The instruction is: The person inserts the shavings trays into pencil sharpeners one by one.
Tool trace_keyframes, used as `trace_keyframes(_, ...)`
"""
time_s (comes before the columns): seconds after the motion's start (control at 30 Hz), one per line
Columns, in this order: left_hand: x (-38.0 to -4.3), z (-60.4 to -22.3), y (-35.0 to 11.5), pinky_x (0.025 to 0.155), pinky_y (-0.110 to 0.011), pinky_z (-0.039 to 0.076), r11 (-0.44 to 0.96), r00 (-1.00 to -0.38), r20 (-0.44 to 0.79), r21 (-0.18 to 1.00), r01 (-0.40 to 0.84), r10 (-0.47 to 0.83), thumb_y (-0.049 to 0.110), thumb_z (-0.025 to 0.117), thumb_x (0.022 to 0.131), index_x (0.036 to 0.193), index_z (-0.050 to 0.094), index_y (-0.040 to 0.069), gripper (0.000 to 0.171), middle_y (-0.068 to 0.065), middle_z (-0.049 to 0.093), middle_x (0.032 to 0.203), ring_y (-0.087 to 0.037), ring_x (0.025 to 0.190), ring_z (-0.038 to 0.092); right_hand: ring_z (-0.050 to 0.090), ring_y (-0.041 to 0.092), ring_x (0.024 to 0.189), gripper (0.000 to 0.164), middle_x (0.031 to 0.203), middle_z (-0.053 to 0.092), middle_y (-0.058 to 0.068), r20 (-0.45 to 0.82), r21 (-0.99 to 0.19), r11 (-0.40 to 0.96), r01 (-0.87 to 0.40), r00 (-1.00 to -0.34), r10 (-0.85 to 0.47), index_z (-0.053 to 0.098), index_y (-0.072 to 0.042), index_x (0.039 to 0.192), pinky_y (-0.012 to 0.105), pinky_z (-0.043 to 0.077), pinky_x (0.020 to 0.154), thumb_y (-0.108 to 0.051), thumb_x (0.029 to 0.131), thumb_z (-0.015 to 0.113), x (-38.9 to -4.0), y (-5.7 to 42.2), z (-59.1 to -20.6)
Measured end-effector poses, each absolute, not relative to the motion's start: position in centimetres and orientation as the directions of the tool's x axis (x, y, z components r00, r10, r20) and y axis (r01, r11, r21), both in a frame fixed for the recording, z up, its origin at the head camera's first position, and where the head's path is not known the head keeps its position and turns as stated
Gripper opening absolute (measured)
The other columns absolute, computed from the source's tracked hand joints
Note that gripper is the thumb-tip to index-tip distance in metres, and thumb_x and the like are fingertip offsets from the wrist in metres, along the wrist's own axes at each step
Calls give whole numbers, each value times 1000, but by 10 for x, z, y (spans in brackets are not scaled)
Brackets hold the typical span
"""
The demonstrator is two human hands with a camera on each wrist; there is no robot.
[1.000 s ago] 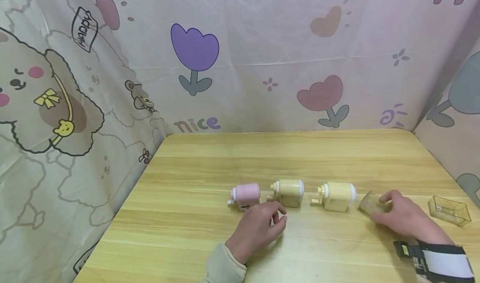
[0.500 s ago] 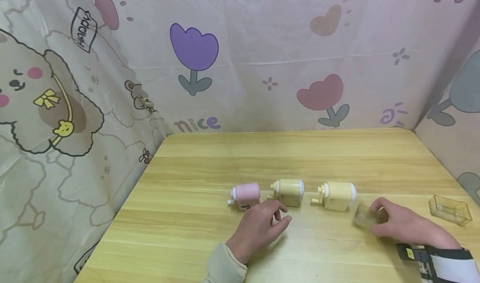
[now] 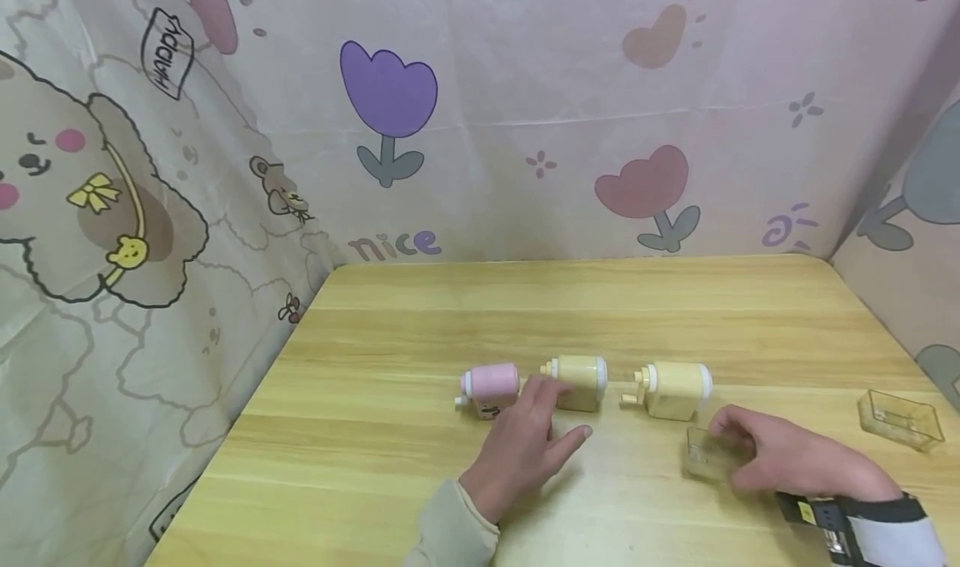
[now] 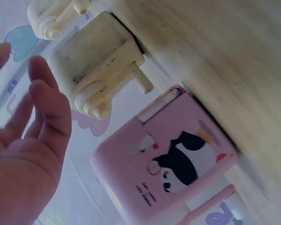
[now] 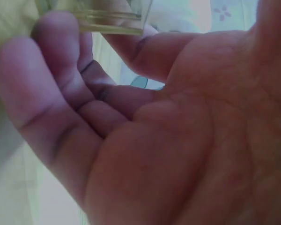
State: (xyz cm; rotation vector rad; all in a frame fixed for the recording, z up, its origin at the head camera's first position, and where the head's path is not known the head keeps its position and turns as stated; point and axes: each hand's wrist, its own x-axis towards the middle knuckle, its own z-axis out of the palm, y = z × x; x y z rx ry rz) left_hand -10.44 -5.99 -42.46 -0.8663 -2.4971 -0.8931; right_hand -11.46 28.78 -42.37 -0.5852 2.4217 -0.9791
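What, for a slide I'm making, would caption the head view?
Right hand holding a clear yellowish container, left hand near a pink crank sharpener and two cream ones on a table.

A table bears a pink sharpener, two yellow sharpeners and an amber box

Place: cloth-screened table nook; home or studio, cannot tell
Worktop: yellowish wood grain
Far edge: pale back cloth, printed purple tulip and "nice" lettering
Left edge: side cloth with cartoon animals
Right edge: another printed cloth
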Motion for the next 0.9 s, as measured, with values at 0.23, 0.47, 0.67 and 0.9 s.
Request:
trace_keyframes(0.23, -113, -420, -52, 45, -11, 31, 659, -756, 524, 413, 629, 393, 28, 70, 86, 139, 39, 14, 63, -7, 42, 129, 3, 56, 39, 47, 20, 92, 52, 112, 54, 9, -227, -777, 589, -223, -773, -593, 51, -7, 111, 29, 46, 71, -10, 63, 71, -112, 272, -425)
trace_keyframes(0.47, -126, -418, -43, 36, -11, 27, 764, -816, 375, 323, 559, 440, 27, 69, 87, 151, 22, 15, 80, -15, 36, 142, 2, 45, 34, 46, 16, 85, 51, 103, 53, 9, -222, -797, 560, -224, -754, -618, 51, -5, 110, 29, 44, 66, -10, 64, 72, -111, 263, -427)
trace_keyframes(0.67, -136, -417, -41, 38, -17, 32, 807, -875, 232, 339, 483, 426, 19, 63, 89, 150, 26, 15, 72, -14, 31, 148, -5, 46, 39, 44, 13, 78, 49, 101, 53, 9, -217, -802, 553, -226, -753, -622, 51, -5, 110, 30, 43, 61, -11, 66, 73, -111, 261, -429)
trace_keyframes(0.9, -142, -419, -45, 47, -19, 39, 779, -841, 274, 324, 537, 466, 16, 60, 92, 146, 32, 13, 60, -15, 43, 138, -11, 54, 49, 44, 13, 77, 48, 102, 53, 9, -233, -798, 565, -210, -758, -610, 51, -6, 110, 30, 42, 60, -12, 68, 73, -113, 263, -429)
